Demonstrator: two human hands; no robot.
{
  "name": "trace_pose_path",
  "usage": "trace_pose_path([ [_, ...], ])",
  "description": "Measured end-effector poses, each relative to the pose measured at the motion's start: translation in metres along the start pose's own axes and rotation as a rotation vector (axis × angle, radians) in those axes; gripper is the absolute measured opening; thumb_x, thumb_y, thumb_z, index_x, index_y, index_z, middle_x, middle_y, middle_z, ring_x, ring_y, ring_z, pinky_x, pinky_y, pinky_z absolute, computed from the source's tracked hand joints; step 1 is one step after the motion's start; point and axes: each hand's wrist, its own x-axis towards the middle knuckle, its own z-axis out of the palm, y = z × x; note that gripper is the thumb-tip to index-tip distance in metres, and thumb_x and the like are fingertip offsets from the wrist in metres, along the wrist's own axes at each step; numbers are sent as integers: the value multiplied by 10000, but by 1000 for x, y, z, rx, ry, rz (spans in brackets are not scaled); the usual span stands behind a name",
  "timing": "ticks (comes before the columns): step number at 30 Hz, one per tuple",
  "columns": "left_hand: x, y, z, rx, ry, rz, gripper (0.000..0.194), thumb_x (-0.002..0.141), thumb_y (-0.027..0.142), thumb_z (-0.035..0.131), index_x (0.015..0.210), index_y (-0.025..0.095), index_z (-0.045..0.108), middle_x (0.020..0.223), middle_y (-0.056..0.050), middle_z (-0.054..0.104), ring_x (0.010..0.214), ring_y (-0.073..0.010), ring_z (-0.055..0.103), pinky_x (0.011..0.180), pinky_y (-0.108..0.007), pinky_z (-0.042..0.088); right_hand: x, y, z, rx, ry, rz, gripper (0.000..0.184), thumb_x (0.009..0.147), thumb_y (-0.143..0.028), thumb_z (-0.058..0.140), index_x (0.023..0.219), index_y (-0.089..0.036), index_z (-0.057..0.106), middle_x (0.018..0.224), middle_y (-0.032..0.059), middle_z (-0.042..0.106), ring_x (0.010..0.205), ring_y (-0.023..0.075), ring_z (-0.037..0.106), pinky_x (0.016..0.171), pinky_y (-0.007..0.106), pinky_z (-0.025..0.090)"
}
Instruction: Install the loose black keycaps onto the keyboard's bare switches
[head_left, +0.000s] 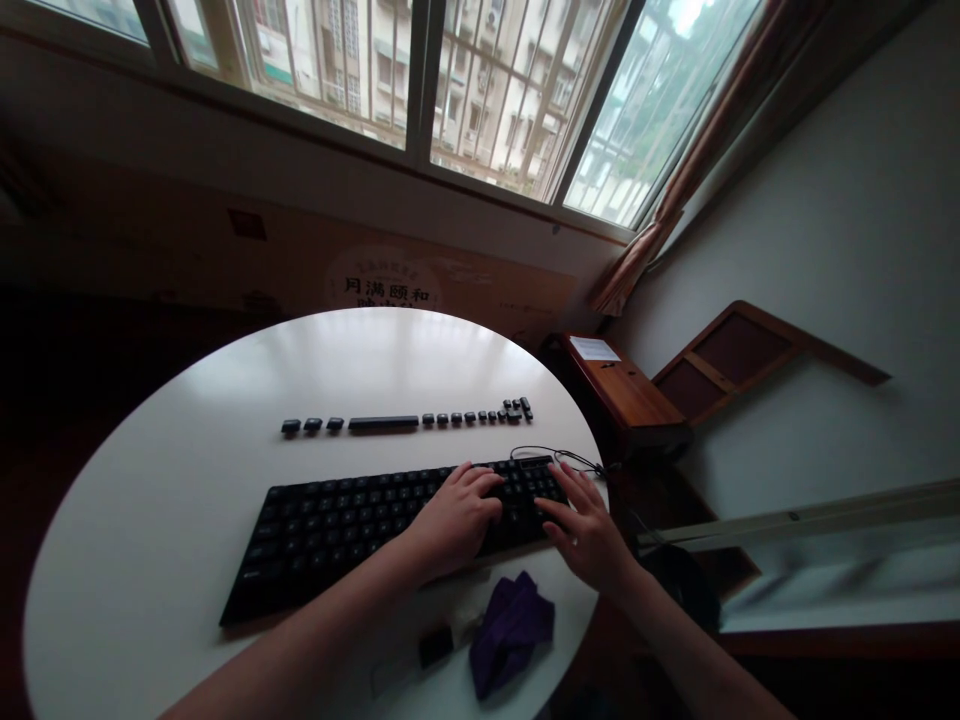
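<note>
A black keyboard [330,535] lies at a slant across the round white table. My left hand [460,510] rests on its right half, fingers curled over the keys; whether they pinch anything is hidden. Over the number pad at the right end is my right hand [585,525], fingers spread and touching or just above the keys. Behind the keyboard, loose black keycaps [335,425] stand in a row, with a long space bar [383,424] among them and a small cluster [516,409] at the right end.
A crumpled purple cloth [514,635] lies near the table's front edge, beside a small dark object [436,647]. The keyboard's cable [577,460] runs over the right edge of the white table [150,500]. A wooden cabinet [630,385] stands beyond, below the windows.
</note>
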Motion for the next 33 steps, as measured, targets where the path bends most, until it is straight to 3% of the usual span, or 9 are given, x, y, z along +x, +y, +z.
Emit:
trace_pose_path([
  [3, 0, -1, 1, 4, -1, -1, 180, 846, 101, 582, 834, 224, 713, 1283, -71, 627, 1252, -275, 509, 1133, -521, 264, 36, 22, -7, -9, 128, 0, 316, 941, -244, 541, 1226, -229, 676, 1483, 105, 482, 1416, 305, 374, 1150, 560, 319],
  [6, 0, -2, 1, 12, -3, 6, 193, 833, 92, 579, 834, 224, 721, 1287, -74, 624, 1246, -277, 506, 1123, -512, 277, 83, 53, -2, -23, 132, 56, 253, 921, -200, 568, 1103, -248, 738, 1378, 76, 588, 1392, 290, 402, 1143, 534, 331],
  [10, 0, -2, 2, 12, -1, 5, 194, 833, 99, 573, 846, 225, 719, 1289, -70, 624, 1245, -275, 507, 1122, -506, 282, 142, 92, 25, -26, -48, 152, 184, 871, -210, 665, 1014, -236, 777, 1350, 102, 608, 1365, 308, 432, 1117, 519, 355],
  [14, -1, -2, 2, 12, 2, 7, 203, 842, 99, 559, 856, 227, 715, 1287, -64, 626, 1236, -265, 514, 1124, -502, 286, 177, 113, 53, -7, -142, 149, 173, 824, -226, 733, 986, -234, 792, 1316, 108, 634, 1300, 295, 505, 1103, 461, 385],
  [25, -2, -2, 2, -25, -10, -12, 170, 828, 109, 590, 853, 220, 717, 1299, -77, 623, 1261, -281, 510, 1136, -546, 268, 199, 125, 77, 28, -251, 133, 207, 813, -242, 740, 1013, -230, 788, 1337, 104, 623, 1270, 276, 532, 1092, 412, 393],
  [30, -2, -3, 4, -26, -9, -17, 174, 834, 115, 589, 850, 224, 723, 1301, -72, 621, 1259, -276, 512, 1139, -545, 263, 202, 117, 77, 58, -192, 122, 133, 799, -192, 745, 918, -220, 797, 1276, 101, 662, 1225, 265, 568, 1077, 404, 414],
  [33, -2, -2, 3, -17, 0, -3, 163, 829, 117, 593, 838, 219, 720, 1285, -72, 626, 1246, -280, 515, 1129, -530, 281, 202, 110, 63, 91, -99, 117, 119, 827, -206, 726, 927, -215, 789, 1282, 107, 655, 1248, 267, 552, 1094, 426, 399],
])
